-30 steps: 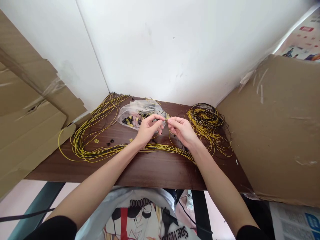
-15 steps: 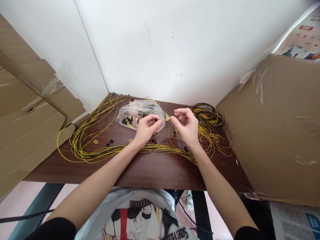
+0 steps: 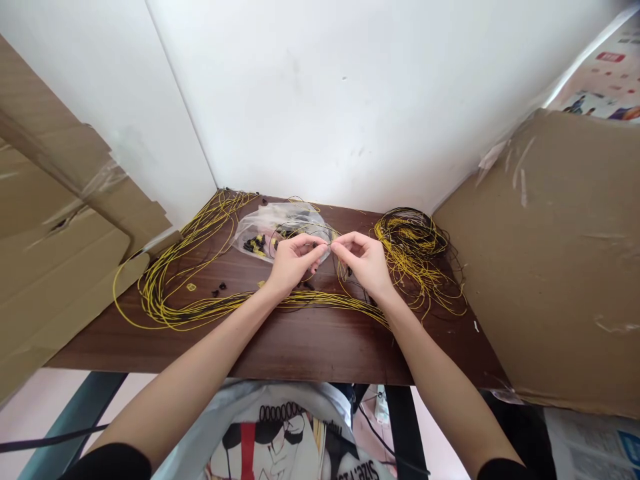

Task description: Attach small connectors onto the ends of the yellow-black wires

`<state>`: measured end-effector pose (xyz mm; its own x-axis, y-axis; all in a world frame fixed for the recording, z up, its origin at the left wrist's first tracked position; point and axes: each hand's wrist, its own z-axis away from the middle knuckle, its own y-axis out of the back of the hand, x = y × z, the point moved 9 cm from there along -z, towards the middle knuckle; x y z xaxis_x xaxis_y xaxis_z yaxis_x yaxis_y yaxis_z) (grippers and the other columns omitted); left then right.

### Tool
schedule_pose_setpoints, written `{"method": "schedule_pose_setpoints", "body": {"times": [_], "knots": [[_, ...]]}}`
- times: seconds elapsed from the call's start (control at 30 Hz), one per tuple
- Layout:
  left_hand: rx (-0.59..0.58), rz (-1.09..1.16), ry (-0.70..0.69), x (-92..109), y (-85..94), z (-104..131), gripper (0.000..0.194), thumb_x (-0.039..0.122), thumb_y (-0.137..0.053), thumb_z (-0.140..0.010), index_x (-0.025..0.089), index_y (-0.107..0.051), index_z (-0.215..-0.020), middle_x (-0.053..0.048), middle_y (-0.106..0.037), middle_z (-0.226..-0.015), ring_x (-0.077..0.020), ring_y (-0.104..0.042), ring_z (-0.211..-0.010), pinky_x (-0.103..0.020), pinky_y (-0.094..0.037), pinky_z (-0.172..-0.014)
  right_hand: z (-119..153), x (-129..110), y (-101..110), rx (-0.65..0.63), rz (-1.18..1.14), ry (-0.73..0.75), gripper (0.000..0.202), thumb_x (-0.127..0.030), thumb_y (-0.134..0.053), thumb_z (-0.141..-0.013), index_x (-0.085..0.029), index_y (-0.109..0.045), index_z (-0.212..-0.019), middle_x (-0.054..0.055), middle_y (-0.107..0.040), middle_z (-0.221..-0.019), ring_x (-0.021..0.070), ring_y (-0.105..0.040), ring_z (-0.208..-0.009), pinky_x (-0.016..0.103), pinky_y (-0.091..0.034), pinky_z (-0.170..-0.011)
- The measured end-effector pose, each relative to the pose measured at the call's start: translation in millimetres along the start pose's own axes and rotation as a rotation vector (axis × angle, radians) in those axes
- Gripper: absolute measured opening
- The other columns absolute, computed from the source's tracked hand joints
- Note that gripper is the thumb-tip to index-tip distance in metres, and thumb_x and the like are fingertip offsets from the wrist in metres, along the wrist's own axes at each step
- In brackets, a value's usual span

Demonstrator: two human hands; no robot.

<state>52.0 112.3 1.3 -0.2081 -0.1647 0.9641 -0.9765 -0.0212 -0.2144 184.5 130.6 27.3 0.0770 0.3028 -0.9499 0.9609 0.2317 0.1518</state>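
My left hand (image 3: 295, 262) and my right hand (image 3: 366, 263) meet fingertip to fingertip above the middle of the brown table (image 3: 320, 343). Thumb and forefinger of the left pinch a thin dark wire. The right hand's thumb and forefinger are pressed together at the same spot; what lies between them is too small to make out. Just behind the left hand lies a clear plastic bag (image 3: 249, 225) with black and yellow pieces (image 3: 256, 245) in it. A long bundle of yellow and black wires (image 3: 173, 310) runs beneath both forearms.
A tangled coil of yellow and black wires (image 3: 413, 243) lies at the right. Cardboard (image 3: 545, 267) stands at the right and more cardboard (image 3: 60, 220) at the left. A white wall (image 3: 325, 100) rises behind. Small black parts (image 3: 219, 290) lie left of centre.
My right hand has moved left to my left hand, and its raised fingers have closed to a pinch. The yellow strand between the hands no longer shows.
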Motion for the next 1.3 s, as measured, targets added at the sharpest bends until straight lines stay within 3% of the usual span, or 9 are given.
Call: {"method": "schedule_pose_setpoints", "body": {"times": [0.1, 0.2, 0.27, 0.43, 0.57, 0.7, 0.87, 1.13, 1.3], "knots": [[-0.050, 0.047, 0.004, 0.6, -5.6, 1.3, 0.025, 0.030, -0.074, -0.068, 0.011, -0.068, -0.083, 0.001, -0.060, -0.060, -0.0080, -0.055, -0.054, -0.022, -0.053, -0.054, 0.8, 11.9, -3.3, -0.012, -0.222, -0.156, 0.023, -0.038, -0.071, -0.070, -0.016, -0.064, -0.075, -0.001, -0.058, -0.060, 0.0078, -0.046, -0.047, 0.021, -0.032, -0.041], [-0.075, 0.126, 0.004, 2.2, -9.5, 2.7, 0.028, 0.032, -0.071, -0.073, 0.010, -0.069, -0.091, 0.000, -0.060, -0.068, -0.0102, -0.058, -0.068, -0.031, -0.060, -0.070, 1.1, 15.2, 2.6, 0.047, -0.271, -0.218, 0.025, -0.037, -0.073, -0.066, -0.015, -0.064, -0.074, -0.002, -0.055, -0.059, 0.0041, -0.035, -0.042, 0.020, -0.021, -0.037], [-0.083, 0.159, 0.007, 2.2, -11.2, 3.0, 0.029, 0.032, -0.069, -0.074, 0.010, -0.069, -0.094, -0.001, -0.060, -0.073, -0.0100, -0.058, -0.071, -0.034, -0.061, -0.075, 0.1, 10.4, 9.1, 0.088, -0.226, -0.184, 0.022, -0.035, -0.074, -0.066, -0.015, -0.066, -0.074, -0.003, -0.053, -0.058, 0.0031, -0.030, -0.043, 0.020, -0.020, -0.039], [-0.097, 0.217, 0.006, -0.3, -12.0, 1.2, 0.036, 0.027, -0.073, -0.072, 0.012, -0.062, -0.103, -0.002, -0.067, -0.080, -0.0115, -0.063, -0.073, -0.037, -0.060, -0.078, -1.3, -2.5, 16.9, 0.121, -0.085, -0.083, 0.017, -0.032, -0.072, -0.067, -0.016, -0.070, -0.074, -0.002, -0.054, -0.058, 0.0063, -0.036, -0.050, 0.022, -0.028, -0.047], [-0.076, 0.240, 0.038, -3.7, -8.6, -0.3, 0.027, 0.025, -0.077, -0.067, 0.012, -0.062, -0.086, -0.005, -0.070, -0.081, -0.0132, -0.066, -0.074, -0.037, -0.058, -0.081, -1.3, -6.2, 13.5, 0.069, 0.007, -0.036, 0.018, -0.033, -0.069, -0.071, -0.016, -0.071, -0.075, -0.004, -0.049, -0.052, 0.0075, -0.035, -0.050, 0.023, -0.029, -0.048], [-0.074, 0.265, 0.101, -7.5, -7.8, -0.2, 0.028, 0.027, -0.079, -0.065, 0.011, -0.069, -0.086, -0.006, -0.071, -0.089, -0.0145, -0.068, -0.078, -0.034, -0.056, -0.088, -1.1, -10.6, 8.2, 0.000, 0.094, 0.030, 0.019, -0.035, -0.065, -0.076, -0.016, -0.068, -0.077, -0.001, -0.058, -0.060, 0.0089, -0.044, -0.054, 0.024, -0.035, -0.052], [-0.027, 0.279, 0.110, -10.3, -3.2, -1.6, 0.029, 0.029, -0.081, -0.062, 0.012, -0.073, -0.084, -0.005, -0.071, -0.083, -0.0144, -0.068, -0.075, -0.033, -0.058, -0.083, -0.7, -13.0, 5.1, -0.047, 0.217, 0.065, 0.019, -0.033, -0.062, -0.080, -0.015, -0.066, -0.079, 0.004, -0.066, -0.075, 0.0120, -0.056, -0.066, 0.025, -0.043, -0.060], [0.003, 0.236, 0.082, -12.5, -1.2, -1.9, 0.030, 0.030, -0.081, -0.062, 0.011, -0.073, -0.084, -0.006, -0.071, -0.076, -0.0122, -0.065, -0.065, -0.026, -0.057, -0.066, -0.3, -10.4, -1.8, -0.145, 0.291, 0.049, 0.020, -0.033, -0.057, -0.082, -0.015, -0.065, -0.077, 0.003, -0.066, -0.075, 0.0110, -0.055, -0.064, 0.022, -0.040, -0.055], [0.004, 0.196, 0.081, -11.6, -2.2, -1.3, 0.029, 0.029, -0.081, -0.061, 0.011, -0.074, -0.083, -0.005, -0.071, -0.073, -0.0115, -0.064, -0.062, -0.026, -0.055, -0.064, 0.0, -8.4, -2.0, -0.147, 0.313, 0.049, 0.020, -0.032, -0.057, -0.081, -0.016, -0.065, -0.075, 0.002, -0.065, -0.071, 0.0095, -0.051, -0.059, 0.022, -0.037, -0.052]]}}
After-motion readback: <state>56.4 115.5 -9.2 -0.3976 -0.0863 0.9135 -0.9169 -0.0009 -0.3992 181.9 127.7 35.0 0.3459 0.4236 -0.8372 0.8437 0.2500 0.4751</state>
